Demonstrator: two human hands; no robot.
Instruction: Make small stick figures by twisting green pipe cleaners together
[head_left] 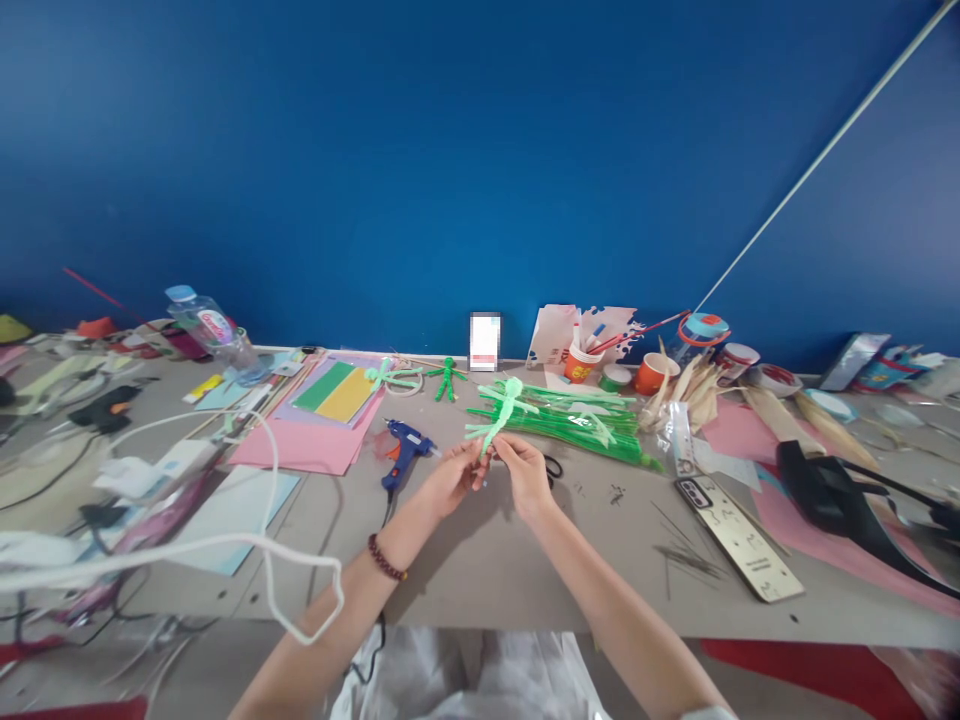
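Observation:
A light green pipe cleaner figure with a round head stands up from between my two hands, its arms spread to the sides. My left hand has its fingers closed around the figure's lower end. At the same spot my right hand pinches the lower part with thumb and fingers. Behind the figure lies a bundle of green pipe cleaners. Black scissors lie partly hidden by my right hand. A smaller dark green figure leans near the wall, with another light green figure to its left.
A blue glue gun lies left of my hands, its cord running to the table edge. Further left are coloured sheets, a plastic bottle and a white cable. Rightward are paper cups, a patterned phone and dark clippings.

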